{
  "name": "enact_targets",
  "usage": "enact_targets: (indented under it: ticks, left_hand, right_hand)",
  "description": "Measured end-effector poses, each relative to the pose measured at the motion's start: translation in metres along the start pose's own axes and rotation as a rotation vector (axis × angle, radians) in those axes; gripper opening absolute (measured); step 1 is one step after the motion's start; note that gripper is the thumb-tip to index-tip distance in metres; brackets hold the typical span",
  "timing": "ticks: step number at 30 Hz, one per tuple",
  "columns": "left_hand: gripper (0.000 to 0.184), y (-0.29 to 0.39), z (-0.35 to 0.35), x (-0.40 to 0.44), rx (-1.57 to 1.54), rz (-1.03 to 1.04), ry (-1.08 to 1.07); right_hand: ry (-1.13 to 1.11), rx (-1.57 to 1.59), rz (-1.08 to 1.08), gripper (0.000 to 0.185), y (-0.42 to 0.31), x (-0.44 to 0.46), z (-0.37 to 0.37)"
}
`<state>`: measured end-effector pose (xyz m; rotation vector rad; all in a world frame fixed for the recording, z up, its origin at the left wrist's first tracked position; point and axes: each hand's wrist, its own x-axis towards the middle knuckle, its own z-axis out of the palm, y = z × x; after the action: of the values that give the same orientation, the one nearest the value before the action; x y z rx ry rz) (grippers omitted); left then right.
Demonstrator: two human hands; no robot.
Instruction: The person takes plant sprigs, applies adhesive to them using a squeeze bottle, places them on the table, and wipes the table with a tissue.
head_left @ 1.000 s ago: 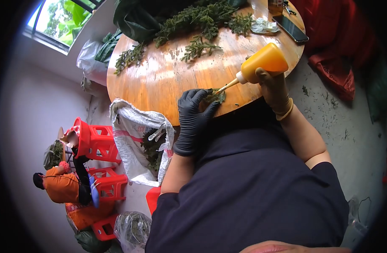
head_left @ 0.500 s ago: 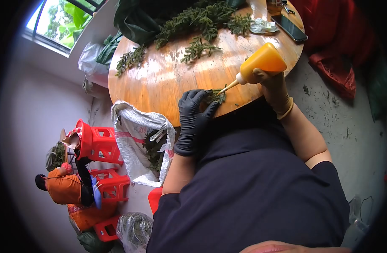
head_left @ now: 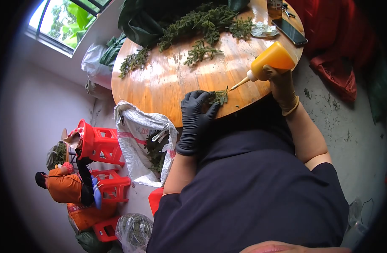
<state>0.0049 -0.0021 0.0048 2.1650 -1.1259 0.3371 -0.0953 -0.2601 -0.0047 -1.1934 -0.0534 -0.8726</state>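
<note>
My left hand (head_left: 196,118), in a black glove, pinches a small green sprig (head_left: 220,96) at the near edge of the round wooden table (head_left: 159,86). Wrapped in a tan glove, my right hand (head_left: 282,84) grips a squeeze bottle (head_left: 272,58) filled with something yellow-orange. The bottle is tilted, its long narrow nozzle pointing down and left. The nozzle's tip is just right of the sprig, close to the tabletop. Part of the sprig is hidden behind the left fingers.
Green branches (head_left: 197,25) lie across the table's far side, near a phone (head_left: 289,30) and crumpled paper (head_left: 264,29). An open white woven sack (head_left: 132,147) hangs against the table's left edge. Red stools (head_left: 109,145) and a seated person in orange (head_left: 64,185) are at lower left.
The bottle and my right hand have moved slightly right, taking the nozzle tip from over the sprig to beside it. My left hand keeps its pinch on the sprig.
</note>
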Motion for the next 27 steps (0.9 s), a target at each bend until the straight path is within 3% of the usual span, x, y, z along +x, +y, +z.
enact_targets:
  ticks: [19,27]
  left_hand:
    - [0.027,0.000,0.001,0.000,0.001,0.031,0.027]
    - [0.028,0.010,0.002,0.011,0.007,0.096,0.001]
  right_hand:
    - [0.032,0.007,-0.016,0.030,0.002,0.005,-0.013]
    - [0.031,0.177,0.007,0.030,-0.008,0.007,-0.014]
